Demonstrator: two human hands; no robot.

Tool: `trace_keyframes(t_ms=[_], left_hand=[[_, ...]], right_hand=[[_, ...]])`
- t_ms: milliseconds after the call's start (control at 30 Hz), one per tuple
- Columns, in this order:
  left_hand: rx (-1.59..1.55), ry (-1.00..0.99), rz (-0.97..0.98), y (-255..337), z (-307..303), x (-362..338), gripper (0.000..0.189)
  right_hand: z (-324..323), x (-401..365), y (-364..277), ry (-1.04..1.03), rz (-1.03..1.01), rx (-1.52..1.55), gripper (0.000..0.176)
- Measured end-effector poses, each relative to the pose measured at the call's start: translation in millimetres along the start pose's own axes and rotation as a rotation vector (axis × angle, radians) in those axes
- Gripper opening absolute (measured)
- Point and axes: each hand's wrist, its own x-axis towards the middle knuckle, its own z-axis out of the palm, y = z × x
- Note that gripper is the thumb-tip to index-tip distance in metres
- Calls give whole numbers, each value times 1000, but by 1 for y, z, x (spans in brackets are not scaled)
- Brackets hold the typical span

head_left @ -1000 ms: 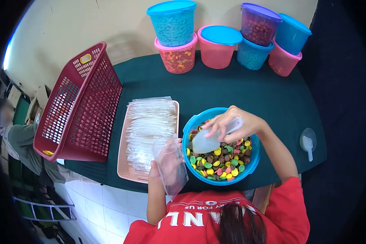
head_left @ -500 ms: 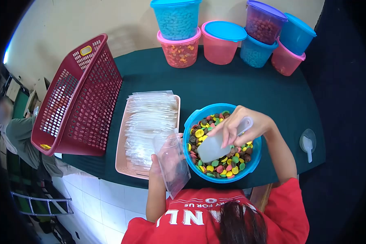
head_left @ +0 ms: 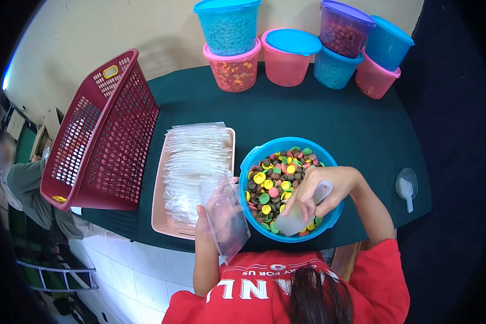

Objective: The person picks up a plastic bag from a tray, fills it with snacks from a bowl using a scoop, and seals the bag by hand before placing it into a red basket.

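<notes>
My left hand point(head_left: 204, 222) holds a clear plastic bag point(head_left: 227, 218) upright beside the blue bowl point(head_left: 243, 167), its fingers partly seen through the film. In the bowl lie many small round pieces point(head_left: 274, 192) in yellow, green, pink and brown. My right hand point(head_left: 321, 189) is closed around the handle of a translucent white scoop point(head_left: 294, 220), whose blade is down among the pieces at the bowl's near side. Left of the bowl, a pink tray point(head_left: 159, 215) holds a long row of flat clear bags point(head_left: 195, 162).
A maroon perforated basket point(head_left: 116, 135) stands at the left. Lidded tubs point(head_left: 227, 32) are stacked along the back. At the right lies a small clear dish point(head_left: 399, 186) with a white spoon point(head_left: 409, 195). Another person point(head_left: 27, 178) is at the far left.
My right hand has moved the scoop toward the bowl's near right side and lower into the pieces. My left hand and the bag have hardly moved.
</notes>
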Motion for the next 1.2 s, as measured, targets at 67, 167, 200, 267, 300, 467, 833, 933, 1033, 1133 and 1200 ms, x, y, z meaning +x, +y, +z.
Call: trace_keyframes(t_ms=[67,167,200,267,300,467,833,933,1033,1133,1200], left_hand=[[-1,-1,0,-1,-5,0,110],[16,19,1,-1,-2,-2,110],[35,38,0,0,0,-1,109],[35,35,10,1,5,0,109],[34,41,11,1,7,-1,109],[36,-9,0,3,5,-2,107],[26,-46,-13,-9,-9,-13,103],[-7,-91,-38,-13,-26,-28,102],[107,-248,-64,-10,-40,-35,102],[216,-326,-205,11,-27,-34,107],[481,-402,-257,27,-12,-32,113]], right_hand=[[-3,-9,11,12,-36,5,12],[-21,-28,18,212,-78,10,12],[-21,-26,16,213,-77,1,12],[-16,-12,12,376,-194,30,11],[-13,-4,18,440,-167,53,8],[-15,3,35,496,-37,-3,6],[-8,4,32,680,-42,-226,3],[-6,-19,17,623,-9,-210,6],[12,-31,-14,807,37,-356,11],[34,-36,-35,1080,253,-684,18],[51,-38,-44,1161,430,-900,21]])
